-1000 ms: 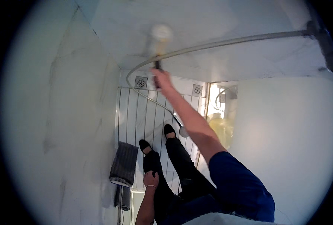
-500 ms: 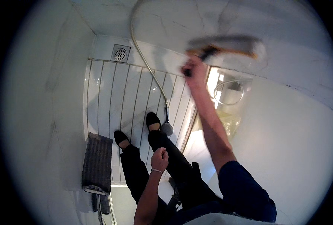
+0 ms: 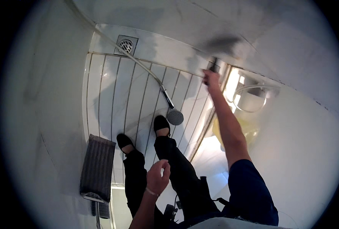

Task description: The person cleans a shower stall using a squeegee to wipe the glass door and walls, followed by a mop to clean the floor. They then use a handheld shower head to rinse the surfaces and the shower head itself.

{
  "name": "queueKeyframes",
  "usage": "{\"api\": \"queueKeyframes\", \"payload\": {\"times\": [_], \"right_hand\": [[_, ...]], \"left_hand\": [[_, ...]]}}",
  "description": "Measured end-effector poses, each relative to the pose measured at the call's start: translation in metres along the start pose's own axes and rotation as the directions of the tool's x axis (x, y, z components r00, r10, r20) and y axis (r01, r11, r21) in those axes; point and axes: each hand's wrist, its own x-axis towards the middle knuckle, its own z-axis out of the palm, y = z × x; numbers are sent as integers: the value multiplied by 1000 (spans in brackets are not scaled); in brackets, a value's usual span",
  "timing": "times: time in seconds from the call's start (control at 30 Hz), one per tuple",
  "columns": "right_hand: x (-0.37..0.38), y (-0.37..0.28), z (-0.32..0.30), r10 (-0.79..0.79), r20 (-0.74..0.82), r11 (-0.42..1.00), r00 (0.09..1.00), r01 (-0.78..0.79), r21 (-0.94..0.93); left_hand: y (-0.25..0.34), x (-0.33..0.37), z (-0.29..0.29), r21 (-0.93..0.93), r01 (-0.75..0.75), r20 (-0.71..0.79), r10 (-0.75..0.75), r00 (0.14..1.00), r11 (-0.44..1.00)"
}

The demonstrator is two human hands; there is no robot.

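My right hand is closed round the black handle of a squeegee. Its wide, dark head is smeared by motion against the marbled wall, so I cannot tell whether it touches. My left hand hangs in front of my legs with its fingers loosely curled and nothing visible in them. A shower head lies on the grooved floor beside my right shoe, joined to a pale hose that runs up to the far left.
A square floor drain sits in the far left corner. A grey flat mop leans at the left wall. On the right, past a raised edge, are a yellow plastic bag and a coiled hose.
The squeegee has moved down and nearer the floor's far right corner with my right hand. The hose and shower head have shifted, and my left hand sits a little lower.
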Motion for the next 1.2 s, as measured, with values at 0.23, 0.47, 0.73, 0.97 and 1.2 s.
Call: {"api": "queueKeyframes", "payload": {"times": [0.23, 0.47, 0.73, 0.97, 1.2], "right_hand": [[86, -20, -71, 77, 168, 613, 983, -179, 769], [28, -3, 166, -71, 282, 668, 957, -164, 726], [-92, 28, 175, -113, 796, 706, 595, -516, 485], [-144, 90, 213, 286, 843, 542, 455, -802, 249], [-79, 79, 319, 191, 772, 608, 606, -690, 392]], "left_hand": [[24, 5, -20, -32, -7, 69, 9, 998, 999], [28, 17, -10, 48, -52, 96, 48, 994, 997], [12, 16, 22, 70, -30, 128, 21, 992, 997], [17, 13, 18, 117, 53, 198, -76, 977, 992], [14, -1, 8, 112, 11, 146, -27, 989, 994]]}}
